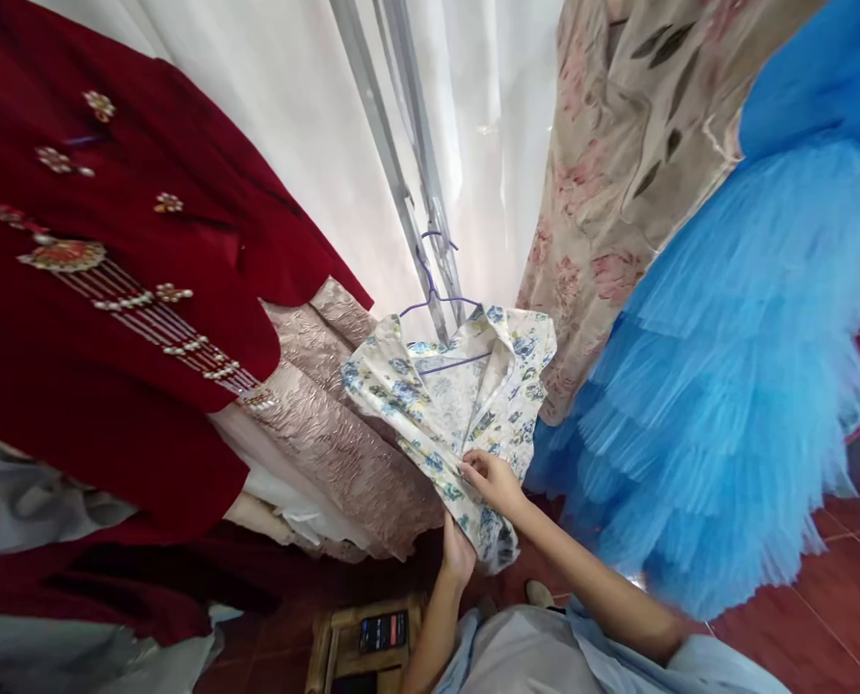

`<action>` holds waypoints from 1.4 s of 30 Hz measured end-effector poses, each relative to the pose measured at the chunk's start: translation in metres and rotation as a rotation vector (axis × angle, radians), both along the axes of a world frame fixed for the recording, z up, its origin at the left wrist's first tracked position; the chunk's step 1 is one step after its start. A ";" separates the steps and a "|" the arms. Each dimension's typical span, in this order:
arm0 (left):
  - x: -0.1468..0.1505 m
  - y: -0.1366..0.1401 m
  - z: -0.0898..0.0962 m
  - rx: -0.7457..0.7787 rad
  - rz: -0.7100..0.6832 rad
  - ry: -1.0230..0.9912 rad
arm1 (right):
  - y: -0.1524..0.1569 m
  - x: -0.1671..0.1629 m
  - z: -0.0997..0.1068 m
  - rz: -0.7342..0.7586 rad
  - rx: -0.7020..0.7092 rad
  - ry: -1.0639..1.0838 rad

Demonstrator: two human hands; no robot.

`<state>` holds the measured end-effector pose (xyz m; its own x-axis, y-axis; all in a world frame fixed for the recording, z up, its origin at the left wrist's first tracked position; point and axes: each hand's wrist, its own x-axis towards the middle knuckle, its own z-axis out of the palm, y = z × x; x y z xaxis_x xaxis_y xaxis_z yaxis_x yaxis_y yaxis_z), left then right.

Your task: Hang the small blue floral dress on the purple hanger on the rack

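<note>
A white floral dress (430,424) with blue and yellow flowers and a V-shaped neckline hangs in front of me on a purple hanger (434,301). My right hand (494,482) pinches the front of the dress at the bottom of the neckline, thumb and fingers together. Lower down, my left hand (459,551) grips the dress from its left side; its fingers go behind the fabric and are partly hidden. The hanger's hook is up against a grey metal post.
Grey metal posts (401,145) stand before a white curtain (285,87). A dark red garment with beaded ornaments (205,251) and a pink textured dress (343,443) hang left. A beige floral dress (581,193) and blue tiered tulle dress (690,366) hang right. A wooden stool (321,646) stands below.
</note>
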<state>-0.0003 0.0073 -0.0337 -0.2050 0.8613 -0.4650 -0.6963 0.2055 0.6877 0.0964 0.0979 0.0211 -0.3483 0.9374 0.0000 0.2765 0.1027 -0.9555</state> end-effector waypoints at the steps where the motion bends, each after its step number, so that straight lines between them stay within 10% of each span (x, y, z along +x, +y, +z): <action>1: -0.004 -0.004 -0.009 0.001 0.009 -0.021 | 0.003 -0.008 0.002 0.006 -0.020 -0.053; 16: 0.006 -0.006 -0.016 0.157 -0.132 0.996 | 0.024 0.004 0.004 -0.217 0.065 -0.562; 26: -0.004 -0.019 -0.028 0.111 -0.151 0.992 | 0.056 0.048 0.033 0.600 0.767 -0.842; 31: -0.016 -0.016 -0.029 0.136 -0.153 1.015 | 0.078 0.047 0.093 0.945 1.051 -0.973; 42: -0.020 -0.012 -0.029 0.120 -0.160 0.930 | 0.151 0.001 0.297 0.596 1.414 -1.150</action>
